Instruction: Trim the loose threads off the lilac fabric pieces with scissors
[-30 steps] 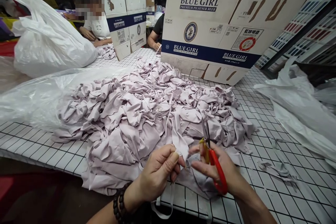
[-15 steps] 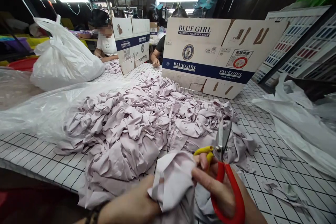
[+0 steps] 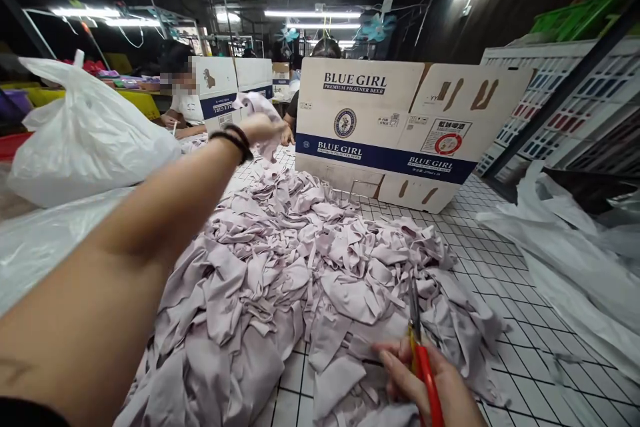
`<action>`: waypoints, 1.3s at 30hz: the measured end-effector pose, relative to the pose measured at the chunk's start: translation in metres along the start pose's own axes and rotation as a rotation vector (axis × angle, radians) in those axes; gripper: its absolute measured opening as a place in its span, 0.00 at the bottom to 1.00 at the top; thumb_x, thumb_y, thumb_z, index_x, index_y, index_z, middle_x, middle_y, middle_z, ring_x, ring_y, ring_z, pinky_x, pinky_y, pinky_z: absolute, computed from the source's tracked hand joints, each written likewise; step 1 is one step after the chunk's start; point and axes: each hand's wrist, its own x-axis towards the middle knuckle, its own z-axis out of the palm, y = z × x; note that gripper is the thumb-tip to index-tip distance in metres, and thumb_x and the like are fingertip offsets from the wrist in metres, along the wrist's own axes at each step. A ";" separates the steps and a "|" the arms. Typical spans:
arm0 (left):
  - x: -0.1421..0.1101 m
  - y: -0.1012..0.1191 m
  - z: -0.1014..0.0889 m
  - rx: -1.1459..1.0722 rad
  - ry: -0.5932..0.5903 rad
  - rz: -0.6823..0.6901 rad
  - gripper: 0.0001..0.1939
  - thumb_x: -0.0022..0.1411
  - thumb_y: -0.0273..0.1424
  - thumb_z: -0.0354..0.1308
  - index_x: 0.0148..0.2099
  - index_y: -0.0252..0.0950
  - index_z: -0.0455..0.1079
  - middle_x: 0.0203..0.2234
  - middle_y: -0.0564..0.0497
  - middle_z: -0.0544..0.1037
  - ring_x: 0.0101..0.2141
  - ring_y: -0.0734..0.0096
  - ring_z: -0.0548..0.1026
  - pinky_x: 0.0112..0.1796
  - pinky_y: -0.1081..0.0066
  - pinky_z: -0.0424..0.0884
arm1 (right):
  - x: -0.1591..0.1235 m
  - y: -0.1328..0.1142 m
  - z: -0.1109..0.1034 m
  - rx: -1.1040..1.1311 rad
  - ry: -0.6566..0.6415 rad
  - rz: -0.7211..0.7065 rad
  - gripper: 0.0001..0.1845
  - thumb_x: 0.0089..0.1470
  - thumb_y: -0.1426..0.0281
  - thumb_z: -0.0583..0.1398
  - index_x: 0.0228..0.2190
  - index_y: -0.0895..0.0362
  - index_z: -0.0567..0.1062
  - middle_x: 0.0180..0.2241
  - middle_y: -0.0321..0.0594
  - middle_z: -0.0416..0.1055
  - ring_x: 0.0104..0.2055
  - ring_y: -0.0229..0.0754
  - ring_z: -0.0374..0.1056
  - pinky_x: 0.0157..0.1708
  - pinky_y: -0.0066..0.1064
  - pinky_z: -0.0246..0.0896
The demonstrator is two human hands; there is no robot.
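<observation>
My left hand [image 3: 263, 128] reaches far forward over the pile, smeared by motion, with a pale mauve fabric piece [image 3: 257, 105] in its grasp. Dark bands circle that wrist. At lower right, my right hand [image 3: 425, 373] grips a pair of scissors [image 3: 429, 383] with red and yellow handles, blades pointing away from me and close together. Beneath both hands spreads a large heap of crumpled mauve fabric pieces [image 3: 280, 260]. Some of the cloth lies right beside my right fingers.
A flattened beer carton [image 3: 380, 107] stands upright behind the heap, with a second carton [image 3: 215, 77] to its left. White plastic bags [image 3: 95, 133] sit at left; more plastic [image 3: 560, 233] lies at right on the grid-patterned table [image 3: 500, 287]. Two people work beyond the cartons.
My left hand has swung from beside the scissors to far forward and left, carrying a fabric piece. The scissors have turned, their blades closer together. The camera view has tilted up.
</observation>
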 end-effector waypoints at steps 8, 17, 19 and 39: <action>-0.066 0.069 0.167 -0.246 -0.530 -0.001 0.16 0.66 0.35 0.56 0.54 0.34 0.68 0.49 0.45 0.73 0.44 0.62 0.75 0.43 0.58 0.74 | 0.109 -0.058 0.041 -0.360 0.316 -0.241 0.13 0.39 0.62 0.66 0.20 0.52 0.67 0.20 0.38 0.70 0.23 0.43 0.66 0.23 0.31 0.53; -0.134 0.083 0.165 -0.382 -0.433 -0.037 0.28 0.66 0.50 0.46 0.34 0.30 0.74 0.25 0.45 0.79 0.28 0.63 0.77 0.31 0.70 0.69 | 0.076 -0.038 0.012 -0.056 0.202 -0.220 0.21 0.37 0.52 0.66 0.26 0.55 0.69 0.22 0.35 0.71 0.21 0.38 0.62 0.21 0.29 0.56; -0.138 0.092 0.172 -0.372 -0.389 -0.077 0.28 0.63 0.51 0.51 0.41 0.29 0.74 0.31 0.41 0.80 0.34 0.59 0.78 0.33 0.68 0.70 | 0.070 -0.037 0.013 -0.014 0.225 -0.208 0.23 0.36 0.52 0.68 0.27 0.56 0.69 0.22 0.35 0.71 0.21 0.38 0.61 0.21 0.29 0.55; -0.164 0.132 0.134 -0.685 0.006 0.091 0.10 0.65 0.35 0.57 0.41 0.36 0.77 0.36 0.48 0.80 0.39 0.66 0.76 0.42 0.69 0.71 | -0.002 -0.027 -0.009 0.317 0.188 -0.261 0.20 0.42 0.58 0.70 0.24 0.55 0.66 0.31 0.39 0.76 0.21 0.34 0.61 0.22 0.28 0.58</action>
